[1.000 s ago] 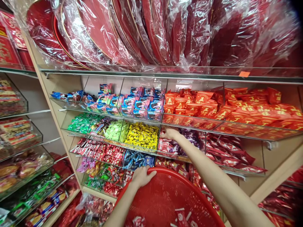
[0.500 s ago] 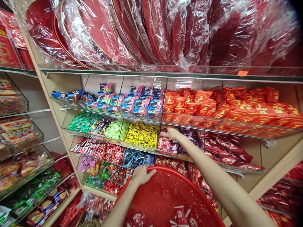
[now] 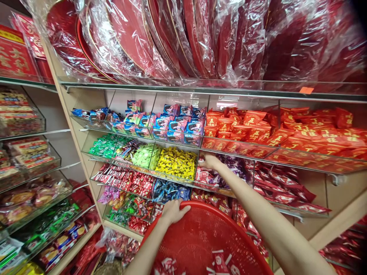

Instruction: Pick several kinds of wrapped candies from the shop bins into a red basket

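My left hand (image 3: 174,211) is closed over the far rim of a red plastic basket (image 3: 197,233), thumb lying along the edge. Inside the basket lie several small red-and-white wrapped candies (image 3: 219,261). Past the basket, my right hand (image 3: 211,162) reaches into a clear shelf compartment, its fingers curled over red-and-white wrapped candies (image 3: 204,176). Whatever is between those fingers is hidden. Purple-wrapped candies (image 3: 237,164) lie just right of that hand, and yellow-wrapped candies (image 3: 177,163) fill the compartment to its left.
Above the right hand runs a glass shelf with orange packets (image 3: 255,130) and blue-pink packets (image 3: 177,124). Plastic-wrapped red round trays (image 3: 129,38) stand on top. Blue-wrapped candies (image 3: 170,191) sit below. More shelves with packaged snacks (image 3: 28,152) stand at left.
The view has shifted slightly, so the shelves appear a little further right. My left hand stays on the basket rim, and my right hand remains at the red-and-white candies.
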### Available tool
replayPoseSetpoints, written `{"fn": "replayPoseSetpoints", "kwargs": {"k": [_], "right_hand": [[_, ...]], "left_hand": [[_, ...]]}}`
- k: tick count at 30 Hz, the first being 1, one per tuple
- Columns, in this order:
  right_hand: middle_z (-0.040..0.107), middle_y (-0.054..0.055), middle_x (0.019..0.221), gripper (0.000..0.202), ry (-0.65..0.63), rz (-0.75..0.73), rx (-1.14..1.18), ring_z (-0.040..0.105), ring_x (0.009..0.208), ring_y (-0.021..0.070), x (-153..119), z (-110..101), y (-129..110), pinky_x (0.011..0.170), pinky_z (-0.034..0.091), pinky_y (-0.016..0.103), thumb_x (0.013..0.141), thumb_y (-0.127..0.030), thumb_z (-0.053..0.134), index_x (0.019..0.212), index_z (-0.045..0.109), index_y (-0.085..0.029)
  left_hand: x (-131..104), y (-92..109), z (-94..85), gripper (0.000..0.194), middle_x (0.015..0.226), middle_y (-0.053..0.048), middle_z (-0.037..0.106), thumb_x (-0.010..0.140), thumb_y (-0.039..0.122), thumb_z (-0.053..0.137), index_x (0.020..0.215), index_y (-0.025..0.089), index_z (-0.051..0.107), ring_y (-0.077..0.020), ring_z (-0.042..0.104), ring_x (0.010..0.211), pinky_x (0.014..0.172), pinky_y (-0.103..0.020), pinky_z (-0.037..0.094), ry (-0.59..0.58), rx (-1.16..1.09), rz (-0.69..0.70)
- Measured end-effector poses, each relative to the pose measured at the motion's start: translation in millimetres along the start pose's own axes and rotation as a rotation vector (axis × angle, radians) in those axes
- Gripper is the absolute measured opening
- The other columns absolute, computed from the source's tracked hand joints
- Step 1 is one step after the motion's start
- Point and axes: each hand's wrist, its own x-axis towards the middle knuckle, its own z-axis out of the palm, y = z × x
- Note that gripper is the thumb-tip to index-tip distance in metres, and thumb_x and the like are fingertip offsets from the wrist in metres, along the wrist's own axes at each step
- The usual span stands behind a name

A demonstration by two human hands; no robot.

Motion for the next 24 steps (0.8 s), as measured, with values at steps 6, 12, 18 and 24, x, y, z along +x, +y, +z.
{"fn": "replayPoseSetpoints", "kwargs": {"k": [6, 12, 18, 24], "right_hand": [[0.064, 0.003, 0.091, 0.035, 0.013, 0.006, 0.143, 0.058, 0.077, 0.0176, -15.0, -16.3, 2.7, 0.069, 0.044, 0.026, 0.068, -0.034, 0.061, 0.1, 0.056, -0.019], [0.063, 0.004, 0.096, 0.042, 0.162, -0.02, 0.323, 0.057, 0.085, 0.0194, -43.3, -26.3, 3.0, 0.078, 0.043, 0.03, 0.067, -0.042, 0.061, 0.101, 0.056, -0.017], [0.061, 0.005, 0.102, 0.043, 0.185, -0.104, 0.45, 0.056, 0.092, 0.0201, -91.3, -33.3, -4.1, 0.084, 0.042, 0.033, 0.07, -0.042, 0.06, 0.105, 0.053, -0.019], [0.056, 0.006, 0.113, 0.045, 0.134, -0.127, 0.53, 0.052, 0.103, 0.0213, -147.5, -44.7, -27.8, 0.092, 0.038, 0.039, 0.072, -0.041, 0.06, 0.112, 0.049, -0.022]], "left_hand": [[-0.6, -1.1, -0.1, 0.064, 0.092, -0.008, 0.066, 0.076, 0.069, 0.02, 0.098, 0.022, 0.057, -0.0231, 0.06, 0.089, 0.076, -0.031, 0.042, -0.002, -0.012, -0.011], [1.9, -1.2, 1.5, 0.067, 0.095, -0.009, 0.065, 0.075, 0.07, 0.018, 0.101, 0.022, 0.057, -0.0246, 0.059, 0.091, 0.077, -0.033, 0.042, -0.013, 0.005, -0.001], [2.8, -0.1, 2.0, 0.068, 0.094, -0.009, 0.065, 0.074, 0.071, 0.018, 0.103, 0.022, 0.056, -0.0242, 0.06, 0.091, 0.077, -0.032, 0.042, -0.033, 0.009, -0.014], [4.9, -0.8, 6.0, 0.069, 0.09, -0.008, 0.066, 0.074, 0.072, 0.014, 0.1, 0.023, 0.056, -0.0247, 0.061, 0.086, 0.071, -0.032, 0.045, -0.008, 0.055, 0.013]]}}
